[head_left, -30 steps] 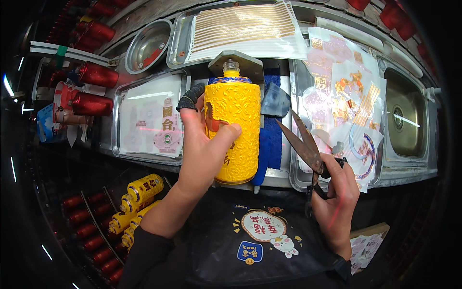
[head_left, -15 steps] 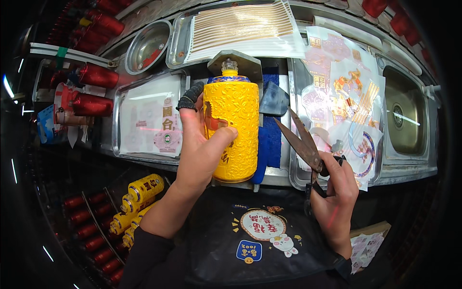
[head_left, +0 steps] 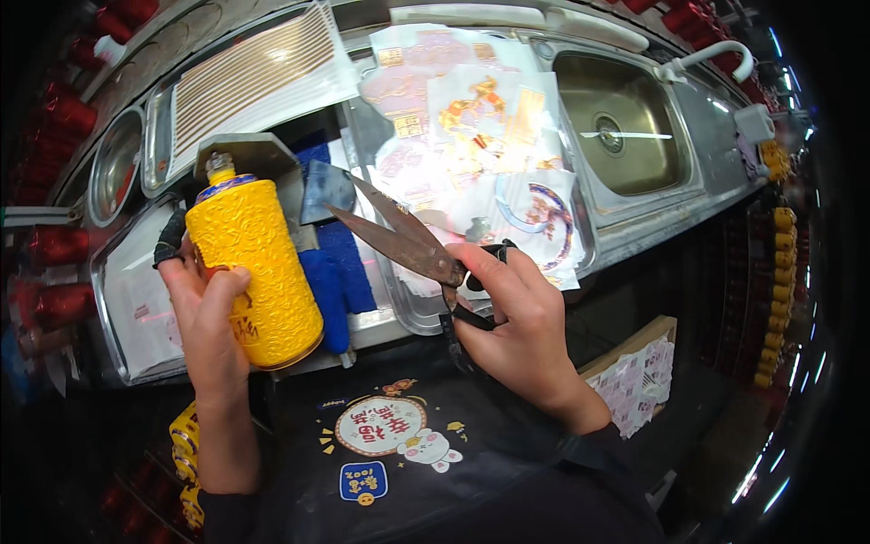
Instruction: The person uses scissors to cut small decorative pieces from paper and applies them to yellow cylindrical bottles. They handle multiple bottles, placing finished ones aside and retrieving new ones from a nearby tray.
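Observation:
My left hand (head_left: 207, 326) is closed round the left side of an embossed yellow bottle (head_left: 258, 263) with a blue patterned shoulder band and a clear glass neck. A black cover wraps one of its fingertips, and the thumb lies across dark lettering on the bottle. The neck rests at a grey metal stand (head_left: 249, 156). In my right hand (head_left: 526, 335) is a pair of rusty scissors (head_left: 412, 247) with dark handles. Their blades are spread and point up and left, apart from the bottle.
Trays hold striped gold-and-white sheets (head_left: 263, 77) and printed transfer sheets (head_left: 480, 118). Blue cloths (head_left: 340, 267) and a dark blue-grey pad (head_left: 328, 192) lie beside the bottle. A steel sink (head_left: 621, 122) is at right. Yellow bottles (head_left: 184, 444) stand lower left, red ones (head_left: 62, 304) farther left.
The view has turned right, so the bench appears farther left and more of the right side shows. Both hands keep their hold, and the scissor blades remain spread.

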`<state>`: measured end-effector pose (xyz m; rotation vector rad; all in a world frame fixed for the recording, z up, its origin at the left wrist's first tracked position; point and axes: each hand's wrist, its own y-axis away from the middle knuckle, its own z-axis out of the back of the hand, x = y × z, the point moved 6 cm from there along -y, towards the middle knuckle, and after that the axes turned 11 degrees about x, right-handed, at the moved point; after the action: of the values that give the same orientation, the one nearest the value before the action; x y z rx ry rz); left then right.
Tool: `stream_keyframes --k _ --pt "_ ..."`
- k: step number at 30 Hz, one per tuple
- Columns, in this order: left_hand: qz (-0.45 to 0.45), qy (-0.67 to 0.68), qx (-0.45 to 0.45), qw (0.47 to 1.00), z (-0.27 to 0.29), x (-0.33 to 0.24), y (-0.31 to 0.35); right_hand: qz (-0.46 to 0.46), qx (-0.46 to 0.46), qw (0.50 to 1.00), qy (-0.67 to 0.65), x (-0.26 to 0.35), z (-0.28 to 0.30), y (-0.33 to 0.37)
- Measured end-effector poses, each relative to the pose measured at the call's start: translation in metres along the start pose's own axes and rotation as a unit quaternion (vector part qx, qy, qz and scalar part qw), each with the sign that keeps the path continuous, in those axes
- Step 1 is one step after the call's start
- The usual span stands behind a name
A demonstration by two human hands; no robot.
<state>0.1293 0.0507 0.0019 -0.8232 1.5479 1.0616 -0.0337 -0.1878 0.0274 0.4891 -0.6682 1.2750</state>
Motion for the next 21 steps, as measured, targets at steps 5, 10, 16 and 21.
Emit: stream_keyframes --k 5,10,16,21 --pt "0.004 -0.026 0.01 1.0 0.011 0.005 0.001 -0.111 -0.047 0.989 -0.084 -0.034 0.022 0.024" --pt "-0.227 -0.139 0.024 0.964 -0.01 -0.043 0.008 -0.2 -0.199 0.921 -0.269 -0.084 0.046 0.058" --pt "-0.109 -0.151 0.388 0.902 -0.16 -0.061 -0.011 -0.201 -0.256 0.912 -0.25 -0.105 0.067 0.079" --pt "-0.279 -0.482 0.456 0.695 -0.28 0.008 -0.077 -0.223 -0.264 0.899 -0.268 -0.101 0.061 0.088"
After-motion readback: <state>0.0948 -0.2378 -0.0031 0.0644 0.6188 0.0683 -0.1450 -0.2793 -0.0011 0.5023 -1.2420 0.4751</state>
